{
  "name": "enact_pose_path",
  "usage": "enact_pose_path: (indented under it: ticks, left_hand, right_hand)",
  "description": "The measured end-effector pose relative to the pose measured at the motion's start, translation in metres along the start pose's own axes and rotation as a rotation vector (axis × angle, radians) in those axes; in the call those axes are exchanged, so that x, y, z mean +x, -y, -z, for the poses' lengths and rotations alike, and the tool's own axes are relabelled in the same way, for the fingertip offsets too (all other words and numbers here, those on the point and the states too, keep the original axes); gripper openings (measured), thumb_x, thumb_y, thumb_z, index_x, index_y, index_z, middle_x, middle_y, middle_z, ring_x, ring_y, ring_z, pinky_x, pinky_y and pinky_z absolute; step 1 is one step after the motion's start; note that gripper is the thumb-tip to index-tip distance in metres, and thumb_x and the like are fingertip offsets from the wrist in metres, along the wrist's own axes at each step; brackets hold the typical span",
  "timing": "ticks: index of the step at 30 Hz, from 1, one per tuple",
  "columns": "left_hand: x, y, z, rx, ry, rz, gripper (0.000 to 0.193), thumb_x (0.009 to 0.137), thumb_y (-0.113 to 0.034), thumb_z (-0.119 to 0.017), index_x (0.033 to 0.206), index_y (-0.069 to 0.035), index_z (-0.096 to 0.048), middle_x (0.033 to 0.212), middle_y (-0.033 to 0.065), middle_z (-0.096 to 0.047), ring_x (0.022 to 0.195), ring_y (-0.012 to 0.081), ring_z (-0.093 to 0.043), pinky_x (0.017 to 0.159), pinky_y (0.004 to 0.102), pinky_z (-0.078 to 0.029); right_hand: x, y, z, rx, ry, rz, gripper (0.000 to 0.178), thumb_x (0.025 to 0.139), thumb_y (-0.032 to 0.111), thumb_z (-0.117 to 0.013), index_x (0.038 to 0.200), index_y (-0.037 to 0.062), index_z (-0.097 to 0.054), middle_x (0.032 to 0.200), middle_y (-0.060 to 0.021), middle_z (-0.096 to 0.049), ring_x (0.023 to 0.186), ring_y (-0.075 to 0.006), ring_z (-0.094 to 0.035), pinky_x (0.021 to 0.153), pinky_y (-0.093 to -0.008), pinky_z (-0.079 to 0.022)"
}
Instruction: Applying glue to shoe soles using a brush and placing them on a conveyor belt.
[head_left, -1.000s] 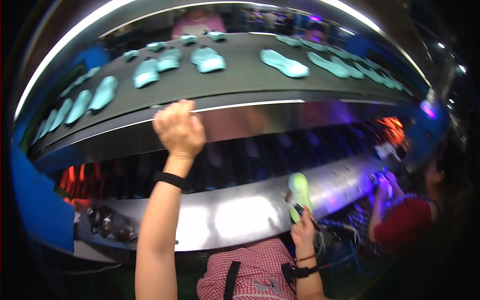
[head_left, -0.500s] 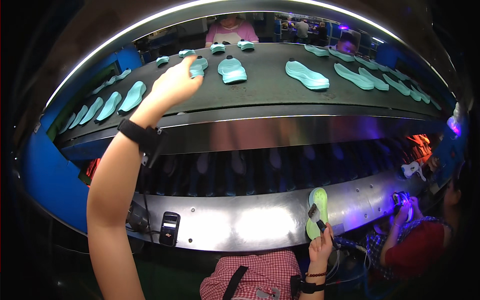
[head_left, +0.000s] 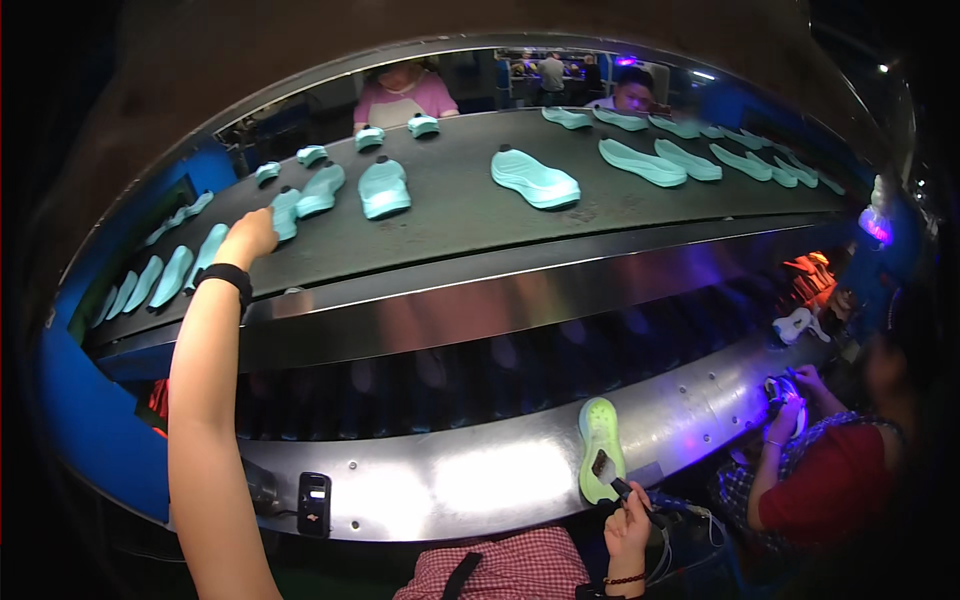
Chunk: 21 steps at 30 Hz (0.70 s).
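My left hand [head_left: 252, 235] reaches out over the dark belt, its fingers closed at the near edge of a turquoise shoe sole [head_left: 286, 210]. That sole lies against another turquoise sole [head_left: 321, 189] just to its right. Down at the metal ledge, my right hand [head_left: 628, 525] grips a brush [head_left: 606, 468] with a dark handle. The brush's bristles rest over the near half of a yellow-green shoe sole [head_left: 600, 425], which lies lengthwise on the ledge.
More turquoise soles [head_left: 535, 178] are spread along the belt [head_left: 440, 220]. A black phone-like device [head_left: 314, 504] sits on the metal ledge [head_left: 400, 465] at left. To the right, a co-worker in red [head_left: 830, 480] handles a shoe piece. Other people are beyond the belt.
My left hand has drawn back toward me and left along the belt, now at a sole's near edge. The view has shifted. My right hand still holds the brush over the yellow-green sole.
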<state>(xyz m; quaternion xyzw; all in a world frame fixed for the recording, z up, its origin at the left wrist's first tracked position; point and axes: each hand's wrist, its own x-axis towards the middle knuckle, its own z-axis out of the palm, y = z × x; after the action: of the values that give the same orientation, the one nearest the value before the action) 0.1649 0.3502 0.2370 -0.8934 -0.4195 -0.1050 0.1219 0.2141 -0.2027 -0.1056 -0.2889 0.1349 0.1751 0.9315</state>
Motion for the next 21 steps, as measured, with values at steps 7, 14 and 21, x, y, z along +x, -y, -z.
enact_pose_path:
  ticks: [7,14,21]
  left_hand:
    - [0.024,-0.011,-0.011,0.029,0.016,0.106,0.026,0.074,-0.003,-0.054,0.099,0.003,-0.058,0.106,0.0247,-0.056,0.101,0.0374,-0.054,0.085,0.0401,-0.045]
    - [0.061,-0.014,-0.035,-0.054,0.006,0.081,0.070,0.072,0.005,-0.050,0.136,-0.009,-0.026,0.115,0.0267,-0.051,0.109,0.0366,-0.049,0.092,0.0393,-0.040]
    - [0.085,-0.001,-0.064,-0.001,0.051,-0.019,0.067,0.071,0.003,-0.048,0.134,-0.014,-0.033,0.114,0.0264,-0.052,0.106,0.0356,-0.051,0.091,0.0390,-0.040]
  right_hand:
    - [-0.005,0.005,0.012,-0.033,0.068,-0.043,0.022,0.092,0.012,-0.040,0.106,0.0069,-0.056,0.095,-0.0125,-0.064,0.031,-0.0067,-0.030,0.032,-0.0199,-0.024]
    - [0.002,0.004,0.013,-0.076,-0.090,-0.036,0.021,0.091,0.011,-0.042,0.105,0.0071,-0.057,0.083,-0.0082,-0.064,0.031,-0.0068,-0.030,0.031,-0.0202,-0.024]
    - [0.007,0.001,0.009,-0.064,-0.094,-0.085,0.019,0.090,0.011,-0.043,0.104,0.0063,-0.055,0.084,-0.0091,-0.064,0.031,-0.0067,-0.029,0.030,-0.0201,-0.024]
